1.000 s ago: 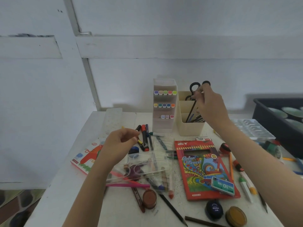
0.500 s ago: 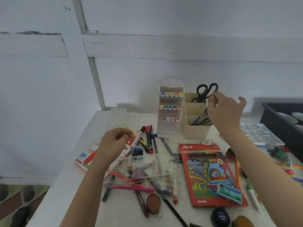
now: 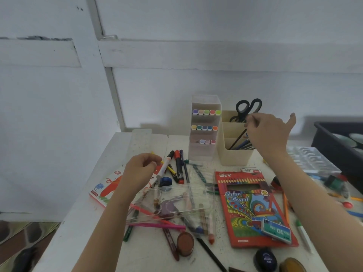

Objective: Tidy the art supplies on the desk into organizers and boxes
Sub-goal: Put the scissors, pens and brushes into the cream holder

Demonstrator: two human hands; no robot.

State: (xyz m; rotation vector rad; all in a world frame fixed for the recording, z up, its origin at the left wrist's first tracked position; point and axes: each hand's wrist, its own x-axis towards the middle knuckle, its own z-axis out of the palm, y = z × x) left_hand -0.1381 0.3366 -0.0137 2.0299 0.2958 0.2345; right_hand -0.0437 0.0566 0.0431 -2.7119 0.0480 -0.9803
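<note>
My right hand (image 3: 269, 134) hovers over the cream pen holder (image 3: 234, 159) at the back of the desk. Its fingertips pinch the top of a thin dark pencil (image 3: 238, 139) that slants down into the holder's front compartment. Black scissors (image 3: 247, 109) stand in the rear compartment. My left hand (image 3: 140, 170) is low over the desk's left side and pinches a white marker with a black cap (image 3: 166, 165). A translucent marker rack (image 3: 204, 152) with coloured marker ends stands left of the pen holder.
A clear plastic case (image 3: 196, 195) lies over loose pens and crayons at the middle. A red colour pencil box (image 3: 249, 209) is to the right, a crayon box (image 3: 105, 192) to the left. Round paint pots (image 3: 184, 242) sit near the front edge. A black bin (image 3: 334, 146) stands far right.
My right hand came down from the scissors' handles to the pen holder's front compartment with the dark pencil. My left hand now holds the white marker in plain sight.
</note>
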